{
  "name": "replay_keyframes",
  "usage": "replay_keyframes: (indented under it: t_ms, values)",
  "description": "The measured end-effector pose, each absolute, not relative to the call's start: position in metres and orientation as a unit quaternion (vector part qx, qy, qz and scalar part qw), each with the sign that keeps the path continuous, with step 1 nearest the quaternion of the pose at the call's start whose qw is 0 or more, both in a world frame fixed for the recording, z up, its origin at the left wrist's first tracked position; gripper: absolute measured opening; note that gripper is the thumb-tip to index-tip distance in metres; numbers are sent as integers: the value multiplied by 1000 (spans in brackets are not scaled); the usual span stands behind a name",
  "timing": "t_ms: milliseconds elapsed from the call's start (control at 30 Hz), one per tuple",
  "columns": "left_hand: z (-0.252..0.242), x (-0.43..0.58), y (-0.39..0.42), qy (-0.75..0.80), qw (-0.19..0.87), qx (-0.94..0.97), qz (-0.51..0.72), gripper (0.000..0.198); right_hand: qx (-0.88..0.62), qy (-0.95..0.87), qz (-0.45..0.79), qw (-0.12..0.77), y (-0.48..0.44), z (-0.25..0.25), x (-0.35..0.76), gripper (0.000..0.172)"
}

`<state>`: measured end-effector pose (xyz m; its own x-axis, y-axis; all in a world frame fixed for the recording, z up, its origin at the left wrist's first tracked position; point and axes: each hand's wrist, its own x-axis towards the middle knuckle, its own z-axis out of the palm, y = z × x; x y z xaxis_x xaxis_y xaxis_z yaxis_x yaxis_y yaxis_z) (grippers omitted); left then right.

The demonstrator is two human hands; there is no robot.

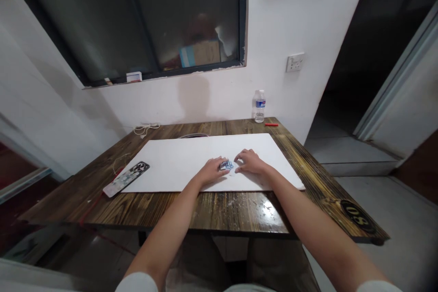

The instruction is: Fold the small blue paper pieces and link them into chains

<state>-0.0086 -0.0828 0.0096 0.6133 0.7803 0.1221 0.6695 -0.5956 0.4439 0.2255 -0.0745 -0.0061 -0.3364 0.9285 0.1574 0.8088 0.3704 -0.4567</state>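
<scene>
On the white board rests my left hand, with thumb and fingers closed around a small blue-and-dark object. Its outline looks like thin blue loops or frames, too small to name exactly. Just to the right of it, my right hand has its fingers curved and apart, with nothing visible in them. A short gap lies between those fingertips and the object. Small dark specks show on the board below the object.
The board lies on a dark wooden table. A patterned phone overlaps its left edge. Behind are a coiled white cable, a water bottle and a red pen-like stick. A round "08" plaque marks the right corner.
</scene>
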Motion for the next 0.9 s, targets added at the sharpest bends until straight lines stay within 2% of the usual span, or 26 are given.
replay_keyframes:
  t_ms: [100, 267, 433, 567, 700, 767, 800, 900]
  values:
    - [11, -8, -86, 365, 198, 904, 105, 64, -556, -794, 127, 213, -75, -10, 219, 43]
    - [8, -8, -85, 355, 180, 911, 106, 72, -560, -787, 119, 230, -77, -14, 214, 52]
    - [1, -6, -81, 436, 105, 881, 151, 55, -553, -798, 96, 218, -75, -18, 213, 50]
    - [0, -11, -76, 539, 38, 820, 190, 36, -548, -794, 116, 236, -73, -19, 213, 29]
    - [3, -18, -73, 617, 9, 761, 199, 28, -546, -788, 141, 248, -73, -16, 214, 29]
    - [4, -18, -73, 617, 18, 763, 191, 28, -542, -791, 144, 245, -74, -15, 214, 22]
    - [4, -17, -73, 606, 26, 773, 187, 29, -539, -794, 144, 241, -74, -14, 214, 22]
    - [4, -13, -76, 535, 63, 826, 168, 42, -535, -800, 141, 233, -74, -13, 214, 39]
